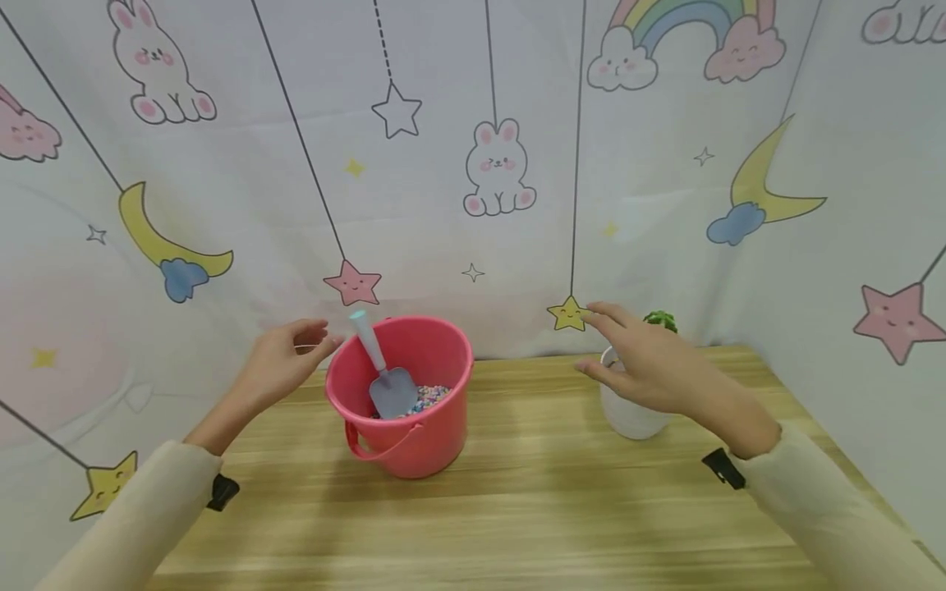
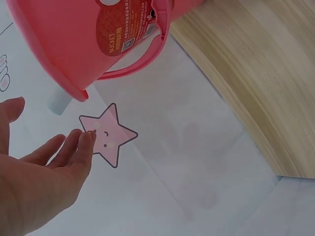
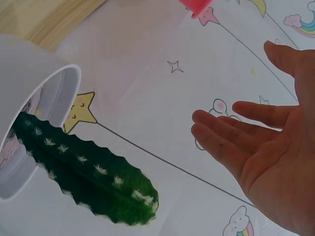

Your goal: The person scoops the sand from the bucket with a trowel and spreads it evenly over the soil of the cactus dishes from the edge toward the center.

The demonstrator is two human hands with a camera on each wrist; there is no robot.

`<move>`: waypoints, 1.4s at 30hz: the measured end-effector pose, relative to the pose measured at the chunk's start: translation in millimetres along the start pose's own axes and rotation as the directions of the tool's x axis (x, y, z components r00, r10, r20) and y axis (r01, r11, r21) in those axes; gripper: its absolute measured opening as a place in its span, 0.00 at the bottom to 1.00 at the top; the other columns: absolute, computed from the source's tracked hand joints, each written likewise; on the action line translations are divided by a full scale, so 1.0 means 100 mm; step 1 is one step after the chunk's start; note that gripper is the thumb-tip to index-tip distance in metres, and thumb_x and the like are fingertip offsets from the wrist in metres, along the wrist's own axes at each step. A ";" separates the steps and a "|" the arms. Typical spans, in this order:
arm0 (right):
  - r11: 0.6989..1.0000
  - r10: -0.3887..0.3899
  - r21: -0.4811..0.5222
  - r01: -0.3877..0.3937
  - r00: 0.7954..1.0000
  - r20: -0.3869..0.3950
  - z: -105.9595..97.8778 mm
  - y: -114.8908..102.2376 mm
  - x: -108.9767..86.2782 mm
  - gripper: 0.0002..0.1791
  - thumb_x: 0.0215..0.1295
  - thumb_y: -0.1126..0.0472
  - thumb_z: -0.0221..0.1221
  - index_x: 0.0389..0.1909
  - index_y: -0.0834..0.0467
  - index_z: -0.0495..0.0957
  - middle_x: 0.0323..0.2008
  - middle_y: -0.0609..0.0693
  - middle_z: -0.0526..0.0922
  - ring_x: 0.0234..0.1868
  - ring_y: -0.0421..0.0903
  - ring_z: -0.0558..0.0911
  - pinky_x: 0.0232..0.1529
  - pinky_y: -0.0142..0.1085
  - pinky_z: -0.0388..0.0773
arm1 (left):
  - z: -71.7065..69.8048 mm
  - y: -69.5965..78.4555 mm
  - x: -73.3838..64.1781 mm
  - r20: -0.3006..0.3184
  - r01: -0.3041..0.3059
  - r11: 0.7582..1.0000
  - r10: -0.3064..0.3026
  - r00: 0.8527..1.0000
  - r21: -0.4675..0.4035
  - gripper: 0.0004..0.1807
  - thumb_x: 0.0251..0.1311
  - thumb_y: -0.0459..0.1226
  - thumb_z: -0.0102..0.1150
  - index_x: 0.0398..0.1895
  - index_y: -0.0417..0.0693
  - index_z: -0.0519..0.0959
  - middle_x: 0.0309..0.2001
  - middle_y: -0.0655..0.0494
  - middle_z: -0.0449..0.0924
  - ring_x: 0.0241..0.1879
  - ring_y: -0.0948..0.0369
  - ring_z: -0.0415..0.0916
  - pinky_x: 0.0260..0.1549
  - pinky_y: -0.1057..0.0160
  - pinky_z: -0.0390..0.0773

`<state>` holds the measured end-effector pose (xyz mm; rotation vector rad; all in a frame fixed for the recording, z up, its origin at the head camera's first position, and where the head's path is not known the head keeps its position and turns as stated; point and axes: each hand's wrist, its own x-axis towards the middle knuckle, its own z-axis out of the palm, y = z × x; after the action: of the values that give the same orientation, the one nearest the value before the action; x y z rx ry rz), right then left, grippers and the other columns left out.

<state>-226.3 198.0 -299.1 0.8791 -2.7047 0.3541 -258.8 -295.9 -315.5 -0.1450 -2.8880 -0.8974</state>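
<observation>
A pink bucket [image 1: 432, 447] stands on the wooden table, holding small multicoloured beads [image 1: 431, 398]. A toy shovel [image 1: 394, 392] leans inside, grey blade on the beads and pale handle rising over the back rim. My left hand [image 1: 277, 365] hovers just left of the bucket's rim, fingers loosely bent, holding nothing. In the left wrist view the tip of the shovel handle [image 2: 60, 101] pokes past the rim near that hand. My right hand [image 1: 654, 365] is held before a white pot [image 1: 636, 419], partly hiding it. A green cactus [image 3: 93, 172] sticks out of that pot; the right fingers are spread and grip nothing.
A white cloth [image 1: 436, 246] printed with rabbits, stars and moons hangs behind and beside the table [image 1: 517, 509]. The bucket's pink handle [image 1: 384, 453] hangs down at its front. A dark clip-like piece [image 1: 724, 469] sits at my right wrist, another [image 1: 223, 492] at the left.
</observation>
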 end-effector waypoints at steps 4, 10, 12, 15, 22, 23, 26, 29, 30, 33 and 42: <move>1.000 0.009 0.028 -0.011 0.996 0.084 0.06 -0.06 0.10 0.45 0.75 0.37 0.59 0.78 0.65 0.62 0.76 0.65 0.68 0.61 0.60 0.85 0.64 0.58 0.83 | 0.02 0.01 0.07 0.033 -0.001 1.000 0.001 0.999 -0.004 0.43 0.74 0.59 0.55 0.80 0.40 0.62 0.75 0.32 0.68 0.70 0.32 0.73 0.58 0.39 0.85; 0.993 0.013 0.113 -0.035 0.981 0.191 0.15 -0.18 0.24 0.55 0.72 0.25 0.52 0.83 0.62 0.54 0.83 0.60 0.57 0.80 0.62 0.66 0.78 0.60 0.69 | 0.06 -0.01 0.18 0.064 0.007 1.000 -0.006 0.998 -0.026 0.45 0.74 0.59 0.55 0.80 0.39 0.59 0.76 0.32 0.66 0.73 0.32 0.69 0.60 0.38 0.83; 0.991 0.018 0.126 -0.047 0.974 0.226 0.19 -0.24 0.29 0.58 0.70 0.22 0.49 0.84 0.60 0.51 0.85 0.58 0.51 0.82 0.62 0.63 0.80 0.60 0.66 | 0.08 -0.02 0.22 0.067 0.008 0.999 -0.006 0.998 -0.036 0.46 0.74 0.62 0.54 0.81 0.39 0.59 0.76 0.33 0.66 0.73 0.32 0.69 0.61 0.38 0.83; 0.992 0.024 0.116 -0.056 0.965 0.261 0.26 -0.33 0.37 0.61 0.68 0.18 0.47 0.85 0.60 0.48 0.86 0.58 0.46 0.85 0.60 0.56 0.83 0.58 0.61 | 0.10 -0.02 0.29 0.071 0.011 0.999 -0.007 0.997 -0.048 0.48 0.72 0.65 0.52 0.81 0.41 0.58 0.76 0.34 0.66 0.73 0.33 0.69 0.61 0.38 0.83; 0.996 0.013 0.081 -0.041 0.946 0.325 0.40 -0.49 0.55 0.64 0.68 0.16 0.41 0.85 0.62 0.42 0.86 0.58 0.43 0.87 0.57 0.46 0.87 0.53 0.53 | 0.16 -0.02 0.38 0.087 0.006 0.999 -0.003 0.996 -0.032 0.45 0.73 0.63 0.53 0.79 0.39 0.63 0.73 0.33 0.70 0.70 0.35 0.72 0.61 0.39 0.85; 0.997 0.007 0.075 -0.034 0.944 0.331 0.42 -0.51 0.58 0.64 0.68 0.16 0.41 0.85 0.62 0.41 0.86 0.59 0.42 0.88 0.57 0.45 0.87 0.53 0.52 | 0.15 -0.02 0.39 0.090 0.002 1.000 0.000 0.996 -0.025 0.45 0.73 0.63 0.53 0.78 0.38 0.63 0.73 0.33 0.70 0.70 0.35 0.72 0.61 0.39 0.85; 0.997 0.000 0.069 -0.026 0.936 0.352 0.47 -0.57 0.66 0.64 0.67 0.16 0.40 0.85 0.63 0.41 0.86 0.60 0.41 0.88 0.58 0.43 0.87 0.52 0.51 | 0.14 -0.03 0.38 0.092 -0.009 1.000 0.010 0.996 -0.016 0.46 0.74 0.63 0.52 0.78 0.37 0.63 0.73 0.32 0.70 0.70 0.34 0.72 0.61 0.38 0.85; 0.996 -0.010 0.082 -0.021 0.929 0.369 0.55 -0.62 0.74 0.65 0.67 0.15 0.39 0.85 0.63 0.42 0.86 0.60 0.41 0.88 0.58 0.43 0.87 0.52 0.50 | 0.11 -0.04 0.38 0.088 -0.007 1.000 0.008 0.996 -0.019 0.47 0.73 0.64 0.52 0.79 0.37 0.63 0.74 0.32 0.69 0.71 0.34 0.72 0.61 0.38 0.84; 0.996 -0.013 0.087 -0.021 0.927 0.375 0.58 -0.64 0.77 0.65 0.67 0.15 0.39 0.84 0.63 0.42 0.86 0.60 0.41 0.88 0.58 0.43 0.87 0.52 0.50 | 0.11 -0.05 0.38 0.085 -0.004 1.000 0.005 0.996 -0.021 0.47 0.73 0.64 0.52 0.79 0.37 0.63 0.74 0.32 0.69 0.71 0.34 0.71 0.62 0.38 0.84; 0.995 -0.020 0.096 -0.019 0.922 0.386 0.67 -0.68 0.85 0.65 0.67 0.16 0.40 0.84 0.64 0.42 0.86 0.61 0.42 0.88 0.59 0.44 0.88 0.51 0.49 | 0.12 -0.06 0.38 0.085 0.005 1.000 -0.003 0.996 -0.022 0.48 0.73 0.65 0.52 0.79 0.37 0.62 0.75 0.32 0.68 0.71 0.34 0.71 0.61 0.38 0.84; 0.995 -0.012 0.093 -0.029 0.911 0.413 0.87 -0.85 1.01 0.68 0.65 0.15 0.42 0.85 0.62 0.34 0.86 0.61 0.37 0.88 0.59 0.38 0.88 0.52 0.43 | 0.18 -0.05 0.47 0.087 0.012 0.999 -0.007 0.996 -0.051 0.47 0.71 0.65 0.55 0.79 0.40 0.64 0.73 0.34 0.71 0.71 0.35 0.72 0.60 0.40 0.85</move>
<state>-269.5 50.7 -334.4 1.0756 -3.1010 0.3359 -307.0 -287.3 -326.5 -0.1793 -2.9483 -0.9910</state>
